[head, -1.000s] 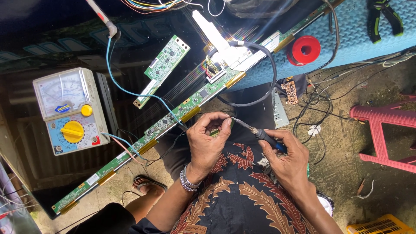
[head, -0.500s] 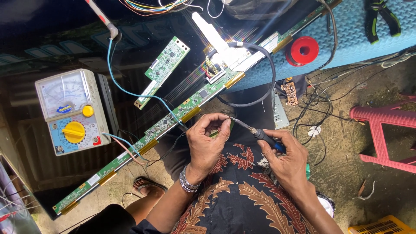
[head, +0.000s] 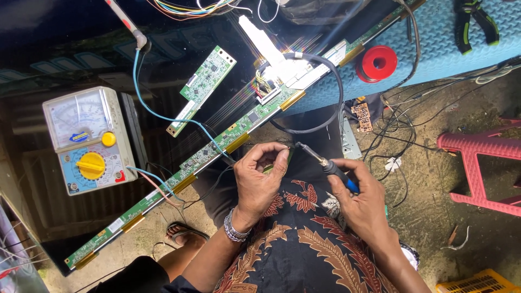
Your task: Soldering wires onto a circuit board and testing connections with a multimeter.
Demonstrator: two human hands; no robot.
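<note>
My right hand (head: 362,202) grips a soldering iron (head: 324,165) with a blue handle, its metal tip pointing up-left toward my left hand. My left hand (head: 261,176) has its fingers pinched together on something small and thin beside the iron's tip; I cannot tell what it is. Both hands hover just below the lower edge of a long green circuit strip (head: 213,151) that runs diagonally along the edge of a dark screen panel (head: 163,70). A blue wire (head: 163,117) comes down to the strip near my left hand.
An analog multimeter (head: 89,140) with a yellow dial lies at left. A smaller green board (head: 202,89) rests on the panel. A red solder spool (head: 378,62) and green-handled pliers (head: 472,19) lie on a blue mat (head: 434,49). A pink plastic stool (head: 483,163) stands at right.
Both hands hold nearly the same pose; the view has shifted slightly and the iron's tip stays next to my left fingers.
</note>
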